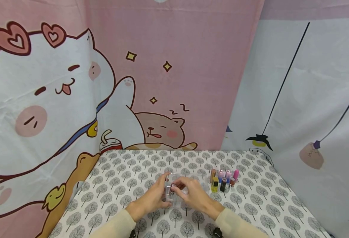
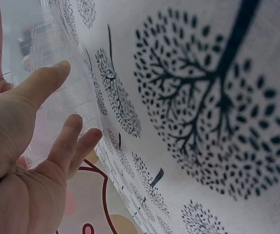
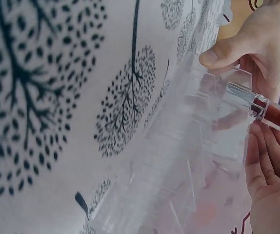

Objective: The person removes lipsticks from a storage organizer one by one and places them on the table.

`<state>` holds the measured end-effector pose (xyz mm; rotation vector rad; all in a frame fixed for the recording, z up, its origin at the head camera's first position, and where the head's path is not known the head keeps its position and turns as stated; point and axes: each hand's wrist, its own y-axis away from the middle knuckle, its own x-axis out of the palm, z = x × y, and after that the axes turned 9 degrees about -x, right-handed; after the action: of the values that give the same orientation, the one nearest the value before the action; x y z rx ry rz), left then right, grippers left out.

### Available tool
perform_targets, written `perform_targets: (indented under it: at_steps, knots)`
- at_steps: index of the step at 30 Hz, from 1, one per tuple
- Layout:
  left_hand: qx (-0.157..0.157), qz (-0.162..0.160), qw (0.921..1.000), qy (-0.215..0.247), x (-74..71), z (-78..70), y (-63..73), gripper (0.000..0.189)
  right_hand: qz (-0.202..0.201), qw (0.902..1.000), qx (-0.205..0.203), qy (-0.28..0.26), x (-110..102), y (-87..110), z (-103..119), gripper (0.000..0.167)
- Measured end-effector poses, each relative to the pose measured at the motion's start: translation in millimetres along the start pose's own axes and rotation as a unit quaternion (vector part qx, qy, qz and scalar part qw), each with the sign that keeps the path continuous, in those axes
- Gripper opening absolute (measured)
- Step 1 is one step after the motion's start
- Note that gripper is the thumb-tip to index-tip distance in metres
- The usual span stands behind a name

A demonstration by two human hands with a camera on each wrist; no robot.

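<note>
A clear plastic organizer box point(image 1: 177, 201) with several compartments stands on the cloth in front of me. At its left end my left hand point(image 1: 152, 198) grips it, thumb at the near side and fingers at the far side. My right hand point(image 1: 193, 193) reaches over the box and pinches a small lipstick point(image 3: 275, 116), which has a dark red end and a clear, shiny section. In the right wrist view, the lipstick's clear end overlaps the left end compartment; how deep it sits I cannot tell. The left wrist view shows my left thumb point(image 2: 45, 83) against the box.
Right of the box stands a cluster of cosmetics: a yellow bottle with a black cap point(image 1: 214, 185), a bright pink tube point(image 1: 236, 174), a dark tube point(image 1: 223, 184), and several others. Tree-patterned cloth point(image 1: 126, 165) covers the table, with cartoon-printed curtains behind.
</note>
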<state>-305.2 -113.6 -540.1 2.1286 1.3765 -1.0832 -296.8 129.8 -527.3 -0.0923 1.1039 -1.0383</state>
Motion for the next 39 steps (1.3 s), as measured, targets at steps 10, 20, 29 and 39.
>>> perform_targets:
  at_steps: [10,20,29,39]
  knots:
    - [0.002,0.010,0.9996,0.027,-1.4,-1.4,0.1,0.132,-0.045,0.9978,-0.029,0.039,-17,3.4,0,0.020]
    - [-0.022,0.019,0.9984,0.049,-0.3,-2.6,-0.7,0.133,-0.087,0.9936,-0.042,0.058,-41,13.5,1,0.021]
    - [-0.033,0.021,0.9973,0.062,2.0,-2.3,1.2,0.135,-0.123,0.9870,-0.054,0.088,-62,25.0,-10,0.022]
    - [-0.033,0.020,0.9974,0.060,1.5,-4.2,1.0,0.136,-0.153,0.9807,-0.042,0.115,-94,38.2,-15,0.030]
